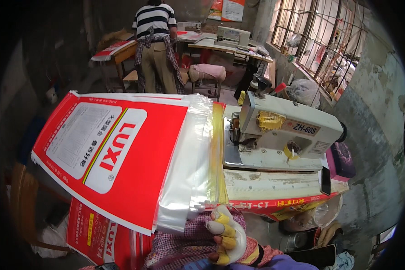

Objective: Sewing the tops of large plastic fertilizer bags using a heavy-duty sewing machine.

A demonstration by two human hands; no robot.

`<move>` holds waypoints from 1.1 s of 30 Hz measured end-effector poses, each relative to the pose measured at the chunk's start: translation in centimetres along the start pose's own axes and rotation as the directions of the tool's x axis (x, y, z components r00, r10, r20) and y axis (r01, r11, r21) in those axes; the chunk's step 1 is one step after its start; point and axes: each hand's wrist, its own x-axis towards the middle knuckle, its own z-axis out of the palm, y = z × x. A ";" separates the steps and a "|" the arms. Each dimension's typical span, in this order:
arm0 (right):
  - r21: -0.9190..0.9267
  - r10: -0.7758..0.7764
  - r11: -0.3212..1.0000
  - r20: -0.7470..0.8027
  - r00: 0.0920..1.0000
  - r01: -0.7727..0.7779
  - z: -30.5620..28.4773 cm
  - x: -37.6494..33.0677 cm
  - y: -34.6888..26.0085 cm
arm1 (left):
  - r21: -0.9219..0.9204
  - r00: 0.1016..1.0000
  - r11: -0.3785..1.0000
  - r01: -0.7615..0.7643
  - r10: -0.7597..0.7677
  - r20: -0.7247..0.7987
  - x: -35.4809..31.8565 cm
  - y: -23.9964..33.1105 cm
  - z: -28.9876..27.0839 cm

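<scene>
Dim workshop, barred window at right | red and white sack (117,153) lies on the table at left, clear liner (189,166) sticking out | right hand (227,236), fingers taped and curled, touches liner edge, grip unclear | left hand not seen | sewing machine (283,132) at right | person in striped shirt (155,45) behind

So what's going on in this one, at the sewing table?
A person sits at a sewing machine with a stack of red and white printed sacks on the table, their clear liners sticking out toward the machine. One hand, its fingers wrapped in yellow tape, rests at the stack's near edge. The other hand is out of view. Another person stands at a bench behind.
</scene>
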 end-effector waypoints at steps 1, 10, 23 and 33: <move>0.075 0.103 0.992 0.002 0.995 -0.103 0.0 -0.2 0.1 | 0.014 0.995 1.000 0.014 -0.015 0.100 0.0 -0.1 -0.3; -0.005 0.224 0.974 0.183 0.957 -0.227 -0.4 2.1 2.4 | 0.268 0.442 0.955 0.129 -0.298 0.846 -1.2 -1.1 -5.0; 0.417 0.876 0.448 -0.031 0.480 -0.791 2.9 2.1 9.5 | 0.218 0.548 0.590 0.777 -0.805 0.225 -14.2 -9.9 5.9; -0.079 0.842 0.501 0.276 0.464 -0.862 6.4 5.3 9.8 | -0.295 0.151 0.090 0.951 -0.970 0.192 -13.3 -11.1 3.1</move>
